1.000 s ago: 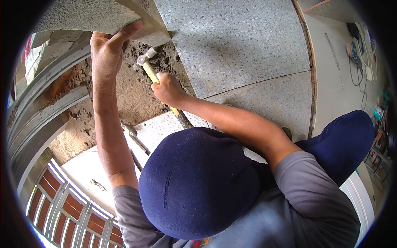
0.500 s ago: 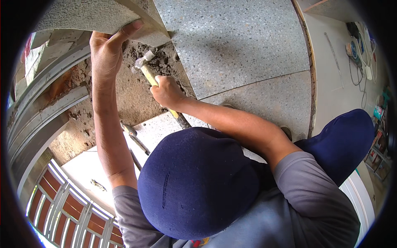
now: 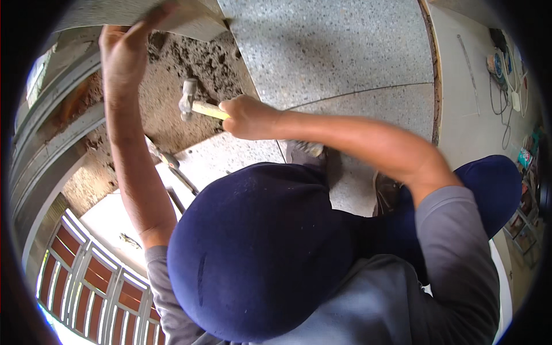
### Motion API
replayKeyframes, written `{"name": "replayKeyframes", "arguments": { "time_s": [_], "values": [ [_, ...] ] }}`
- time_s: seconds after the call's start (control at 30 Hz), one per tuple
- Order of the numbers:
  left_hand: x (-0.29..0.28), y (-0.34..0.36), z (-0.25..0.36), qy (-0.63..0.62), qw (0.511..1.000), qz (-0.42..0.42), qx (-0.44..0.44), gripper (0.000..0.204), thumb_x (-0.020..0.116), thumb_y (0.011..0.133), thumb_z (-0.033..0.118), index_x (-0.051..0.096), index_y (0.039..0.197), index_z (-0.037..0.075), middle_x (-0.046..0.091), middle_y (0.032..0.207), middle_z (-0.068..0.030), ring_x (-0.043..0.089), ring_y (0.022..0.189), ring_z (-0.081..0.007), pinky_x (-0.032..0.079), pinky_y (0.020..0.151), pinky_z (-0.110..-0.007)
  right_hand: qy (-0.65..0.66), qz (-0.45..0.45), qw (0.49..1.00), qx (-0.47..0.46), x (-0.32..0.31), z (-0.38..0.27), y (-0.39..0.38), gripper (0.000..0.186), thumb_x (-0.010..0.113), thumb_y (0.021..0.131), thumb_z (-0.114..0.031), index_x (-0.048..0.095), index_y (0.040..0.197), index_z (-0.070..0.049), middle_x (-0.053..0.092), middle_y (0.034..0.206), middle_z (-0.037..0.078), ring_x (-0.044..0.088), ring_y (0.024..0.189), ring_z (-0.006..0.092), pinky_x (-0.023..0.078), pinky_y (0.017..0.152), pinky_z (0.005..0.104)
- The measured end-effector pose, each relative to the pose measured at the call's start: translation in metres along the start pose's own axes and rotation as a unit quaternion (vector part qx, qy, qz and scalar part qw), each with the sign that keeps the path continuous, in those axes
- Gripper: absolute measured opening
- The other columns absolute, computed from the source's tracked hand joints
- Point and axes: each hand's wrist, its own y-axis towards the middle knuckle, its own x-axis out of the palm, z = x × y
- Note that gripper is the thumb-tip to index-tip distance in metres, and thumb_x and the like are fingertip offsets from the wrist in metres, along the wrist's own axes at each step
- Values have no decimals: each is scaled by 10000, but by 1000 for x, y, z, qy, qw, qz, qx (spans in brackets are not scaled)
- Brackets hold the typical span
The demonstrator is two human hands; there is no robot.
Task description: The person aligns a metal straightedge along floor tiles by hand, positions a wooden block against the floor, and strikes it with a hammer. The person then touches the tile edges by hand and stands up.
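Observation:
My left hand [image 3: 125,57] grips the near edge of a thick speckled floor tile [image 3: 198,24] at the upper left. The tile is raised and tilted above the bed of dark lumpy mortar [image 3: 198,63], and its far part is out of view. In my right hand [image 3: 247,118] is a hammer [image 3: 210,110] with a yellow handle and a metal head. The hammer lies nearly level over the sandy ground, with its head toward the left and clear of the tile.
Speckled tiles [image 3: 322,46] cover the floor to the right of the mortar. A long-handled tool [image 3: 171,162] lies near my left knee. Metal rails [image 3: 63,86] and a slatted gate [image 3: 98,282] stand at the left. Cables [image 3: 509,80] lie along the right side.
My left hand and the tile have shifted left and up, uncovering more mortar. My right hand has moved slightly right, and the hammer has swung from slanted to nearly level.

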Motion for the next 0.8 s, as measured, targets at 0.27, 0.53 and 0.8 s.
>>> {"name": "replayKeyframes", "arguments": {
  "time_s": [0.27, 0.53, 0.8],
  "values": [
    [-62, -42, -10, -95, 992, 76, -15, 332, 702, 839, -41, 641, 1165, -55, 610, 1277, -175, 552, 1254, -241, 380, 1143, -396, -95, -249, 959, 92, -106, 10, -135, 234, 537, 851, -87, 555, 1041, 49, 627, 784, 222, 652, 710, 371, 522, 678, 480],
    [15, -76, 29, -64, 989, 130, -8, 405, 700, 785, -14, 585, 1173, -40, 679, 1072, -125, 667, 967, -220, 539, 838, -328, -139, -242, 952, 126, -147, 16, -203, 222, 545, 814, -115, 551, 925, 77, 619, 809, 292, 619, 781, 466, 488, 741, 533],
    [11, -75, 22, -73, 991, 91, -71, 352, 782, 779, 64, 654, 1089, -44, 680, 1039, -125, 627, 1013, -191, 449, 974, -330, -219, -176, 953, 112, -211, 24, -204, 258, 598, 843, -140, 569, 998, 63, 632, 859, 280, 624, 817, 464, 494, 719, 497]
  ]
}}
